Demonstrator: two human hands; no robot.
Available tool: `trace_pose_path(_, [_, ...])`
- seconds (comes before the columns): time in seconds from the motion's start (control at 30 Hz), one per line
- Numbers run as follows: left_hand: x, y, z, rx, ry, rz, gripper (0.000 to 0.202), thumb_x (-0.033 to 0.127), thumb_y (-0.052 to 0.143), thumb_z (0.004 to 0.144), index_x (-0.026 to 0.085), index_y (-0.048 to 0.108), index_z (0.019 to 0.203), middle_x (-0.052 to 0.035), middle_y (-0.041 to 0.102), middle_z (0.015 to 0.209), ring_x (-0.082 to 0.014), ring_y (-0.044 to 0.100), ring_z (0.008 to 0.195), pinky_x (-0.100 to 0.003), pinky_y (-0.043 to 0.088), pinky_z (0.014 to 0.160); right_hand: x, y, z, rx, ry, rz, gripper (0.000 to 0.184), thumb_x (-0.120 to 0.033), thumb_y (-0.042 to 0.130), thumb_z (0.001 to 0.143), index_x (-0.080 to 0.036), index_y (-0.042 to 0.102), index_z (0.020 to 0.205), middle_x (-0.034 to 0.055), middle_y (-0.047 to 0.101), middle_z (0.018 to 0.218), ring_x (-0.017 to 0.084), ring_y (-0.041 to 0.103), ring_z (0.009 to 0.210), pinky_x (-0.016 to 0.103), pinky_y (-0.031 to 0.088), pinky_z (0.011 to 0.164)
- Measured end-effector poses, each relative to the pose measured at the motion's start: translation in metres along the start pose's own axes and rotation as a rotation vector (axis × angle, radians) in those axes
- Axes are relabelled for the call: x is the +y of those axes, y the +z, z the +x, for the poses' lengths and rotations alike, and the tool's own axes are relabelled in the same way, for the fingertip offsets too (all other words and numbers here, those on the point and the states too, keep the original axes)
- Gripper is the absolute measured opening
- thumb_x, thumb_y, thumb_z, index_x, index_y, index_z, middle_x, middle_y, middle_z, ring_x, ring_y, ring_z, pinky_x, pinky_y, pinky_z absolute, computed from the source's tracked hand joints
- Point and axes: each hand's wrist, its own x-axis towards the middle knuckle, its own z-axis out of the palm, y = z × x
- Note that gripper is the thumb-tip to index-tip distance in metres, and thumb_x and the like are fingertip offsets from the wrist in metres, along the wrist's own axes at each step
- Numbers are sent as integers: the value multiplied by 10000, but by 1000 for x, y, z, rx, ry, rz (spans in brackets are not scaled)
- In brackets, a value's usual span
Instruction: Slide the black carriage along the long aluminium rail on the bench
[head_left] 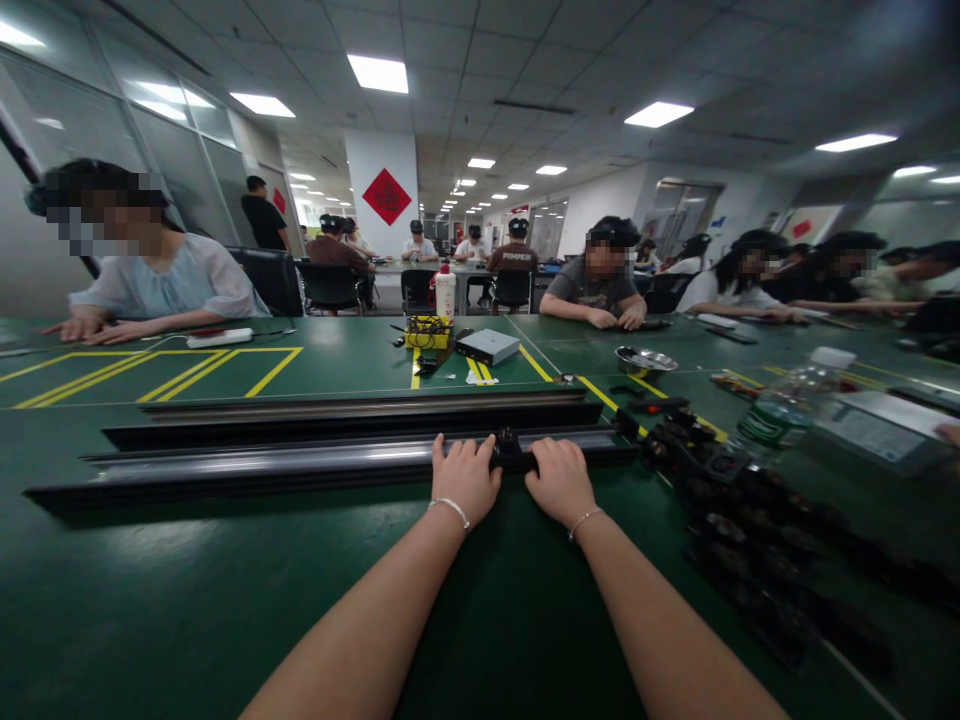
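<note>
A long black rail (300,461) with a shiny metallic inner strip lies crosswise on the green table. My left hand (465,483) is over its right half, fingers spread across the rail and thumb near a small black part (510,446) seated on it. Just right of that part, my right hand (561,480) grips the rail with bent fingers. Its fingertips are partly hidden, and I cannot tell whether they touch the small part. Behind lies a second long dark rail (360,408), parallel to the first.
To the right is a blurred heap of black parts (765,540), with a water bottle (784,410) and a metal bowl (645,361) beyond. A grey box (487,346) and a yellow box (428,331) with black cables stand farther back. Several people sit around the tables.
</note>
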Motion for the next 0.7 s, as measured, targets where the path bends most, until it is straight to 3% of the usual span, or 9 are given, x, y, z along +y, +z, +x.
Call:
trace_pose_path(0.07, [4, 1, 1, 14, 2, -9, 409, 421, 399, 780, 234, 465, 1138, -58, 576, 986, -214, 469, 957, -453, 103, 973, 0, 0, 0, 3, 0, 1, 182, -200, 442, 656, -202, 515, 823, 30, 533, 822, 179, 406, 836, 315, 213, 847])
trace_pose_path(0.23, [12, 7, 6, -50, 5, -18, 426, 384, 373, 807, 130, 446, 1140, -98, 594, 952, -207, 499, 899, -376, 267, 866, -1, 0, 0, -11, 5, -11, 171, -207, 438, 663, -201, 516, 816, 34, 531, 821, 182, 406, 842, 316, 212, 846])
trace_pose_path(0.33, [11, 9, 7, -87, -3, -13, 411, 367, 361, 819, 139, 435, 1153, -95, 606, 947, -202, 510, 891, -355, 289, 815, -1, 0, 0, -28, 4, -18, 190, -201, 431, 668, -200, 517, 838, 38, 531, 833, 180, 406, 850, 318, 208, 846])
trace_pose_path(0.7, [10, 5, 9, -142, -25, -33, 373, 350, 367, 823, 210, 444, 1160, -62, 614, 966, -182, 508, 917, -347, 251, 854, -2, -2, 1, -34, 16, 3, 189, -196, 430, 672, -198, 524, 835, 46, 541, 840, 186, 418, 855, 323, 211, 851])
